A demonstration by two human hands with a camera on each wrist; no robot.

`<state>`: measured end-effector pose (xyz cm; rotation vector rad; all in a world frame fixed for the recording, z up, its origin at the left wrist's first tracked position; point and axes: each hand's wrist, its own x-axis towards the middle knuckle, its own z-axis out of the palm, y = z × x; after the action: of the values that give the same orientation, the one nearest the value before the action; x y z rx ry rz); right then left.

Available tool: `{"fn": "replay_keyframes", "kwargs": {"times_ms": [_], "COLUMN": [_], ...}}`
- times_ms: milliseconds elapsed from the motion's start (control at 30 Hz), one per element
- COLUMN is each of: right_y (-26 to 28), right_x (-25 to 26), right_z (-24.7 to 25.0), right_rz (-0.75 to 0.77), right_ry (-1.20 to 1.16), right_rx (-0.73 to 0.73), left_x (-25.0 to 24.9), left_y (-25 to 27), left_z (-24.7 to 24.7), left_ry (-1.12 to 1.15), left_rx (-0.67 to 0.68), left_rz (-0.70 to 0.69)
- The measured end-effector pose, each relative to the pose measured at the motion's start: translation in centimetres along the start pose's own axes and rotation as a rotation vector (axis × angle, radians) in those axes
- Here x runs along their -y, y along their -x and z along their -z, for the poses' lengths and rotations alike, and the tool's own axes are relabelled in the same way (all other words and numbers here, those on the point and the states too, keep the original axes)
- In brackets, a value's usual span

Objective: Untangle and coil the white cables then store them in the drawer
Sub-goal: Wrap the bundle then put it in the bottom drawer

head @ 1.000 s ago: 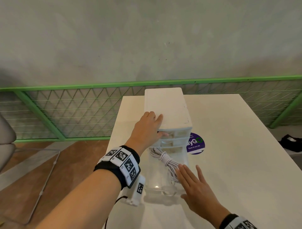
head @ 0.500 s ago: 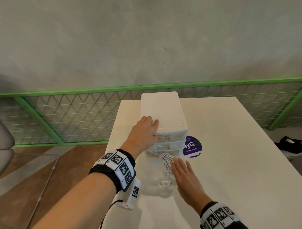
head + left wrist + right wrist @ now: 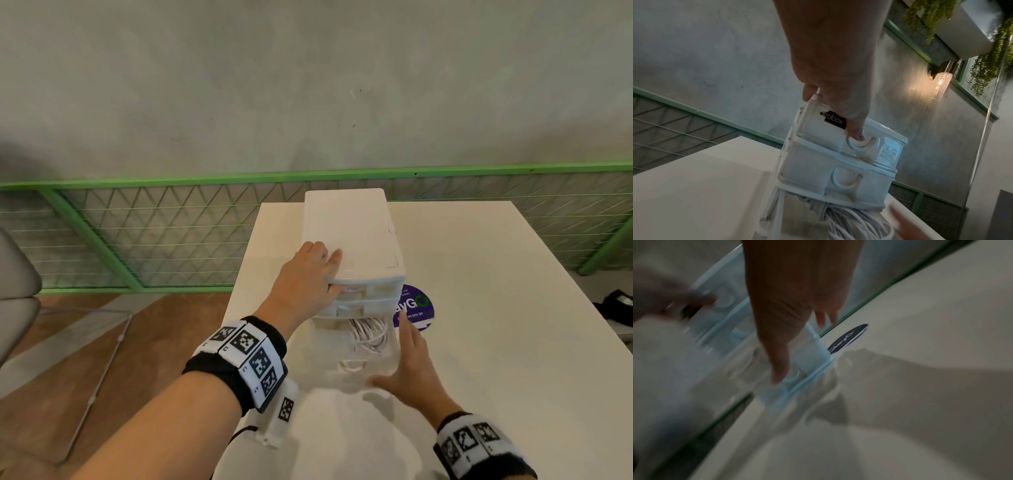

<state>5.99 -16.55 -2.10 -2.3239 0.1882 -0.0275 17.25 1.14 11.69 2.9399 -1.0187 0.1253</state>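
A white three-drawer unit [image 3: 352,233] stands on the white table [image 3: 479,359]. Its clear bottom drawer [image 3: 349,371] is partly pulled out, with the coiled white cables [image 3: 368,337] lying inside. My left hand [image 3: 308,274] grips the unit's top front-left corner, fingers on the lid and thumb on the top drawer's handle. In the left wrist view that thumb [image 3: 856,131] presses the handle above the cables [image 3: 849,219]. My right hand [image 3: 411,363] lies with straight fingers along the open drawer's right side and thumb across its front. The right wrist view shows this hand [image 3: 797,296], blurred, at the drawer [image 3: 812,374].
A round purple sticker [image 3: 416,308] lies on the table just right of the unit. A green mesh railing [image 3: 171,233] runs behind the table, with a grey wall beyond. A chair [image 3: 13,291] stands at far left on the wooden floor. A black object [image 3: 616,308] sits past the table's right edge.
The clear bottom drawer has slid further into the unit. My right hand has moved from over the cables to the drawer's right front corner. The left hand stays on the unit.
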Motion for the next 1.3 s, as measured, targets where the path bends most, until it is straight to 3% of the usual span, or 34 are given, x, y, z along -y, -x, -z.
{"fn": "replay_keyframes", "kwargs": {"times_ms": [133, 233, 667, 867, 1067, 1300], "right_y": [-2.1, -3.4, -6.6, -5.3, -5.3, -4.8], "right_x": [0.8, 1.3, 0.4, 1.8, 2.5, 3.2], "right_z": [2.1, 2.7, 1.4, 0.8, -1.2, -0.4], "right_rz": [-0.117, -0.115, -0.223, -0.234, -0.266, -0.317], "right_ry": [-0.292, -0.361, -0.179, -0.27, -0.307, -0.197], "right_rx": [0.177, 0.212, -0.056, -0.065, -0.233, -0.146], "left_x": [0.0, 0.1, -0.1, -0.1, 0.0, 0.0], "left_y": [0.0, -0.1, 0.1, 0.1, 0.1, 0.0], "left_z": [0.0, 0.0, 0.0, -0.1, -0.2, -0.2], "left_ry": [0.008, 0.022, 0.085, 0.094, 0.07, 0.077], "left_rx": [-0.006, -0.006, -0.011, -0.021, -0.005, 0.006], "left_rz": [-0.001, -0.002, 0.022, 0.033, 0.034, 0.047]}}
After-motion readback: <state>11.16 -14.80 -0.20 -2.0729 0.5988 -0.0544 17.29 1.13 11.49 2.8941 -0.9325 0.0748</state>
